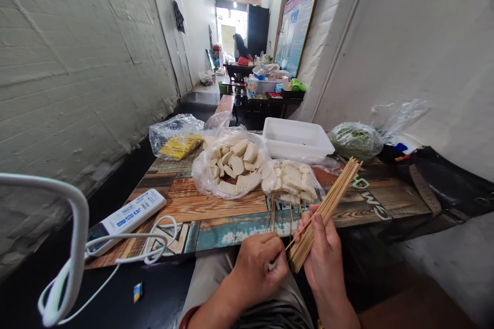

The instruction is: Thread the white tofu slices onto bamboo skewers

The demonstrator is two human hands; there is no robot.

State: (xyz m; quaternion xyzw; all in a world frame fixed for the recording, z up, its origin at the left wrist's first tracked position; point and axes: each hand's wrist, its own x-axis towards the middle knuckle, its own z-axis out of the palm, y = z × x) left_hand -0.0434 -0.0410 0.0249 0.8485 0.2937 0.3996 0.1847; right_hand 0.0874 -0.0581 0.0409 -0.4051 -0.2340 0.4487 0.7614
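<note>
A thick bundle of bamboo skewers (332, 195) slants up to the right in front of my chest, and my right hand (322, 241) is wrapped round its lower part. My left hand (260, 262) is closed beside the bundle's lower end. A single skewer (295, 239) runs from the bundle to its fingers, whose tips are partly hidden. Just beyond my hands lies a pile of pale, skewered slices (289, 180) on plastic, sticks pointing towards me. Left of it, an open plastic bag (227, 164) holds more pale, thick slices, loose.
A white plastic tub (297, 139) stands behind the slices. Bagged yellow food (181, 146) lies left, bagged greens (357, 141) right. A power strip (129, 218) and white cable occupy the table's left edge; a black bag (455, 180) sits right. A person (241, 46) is far back.
</note>
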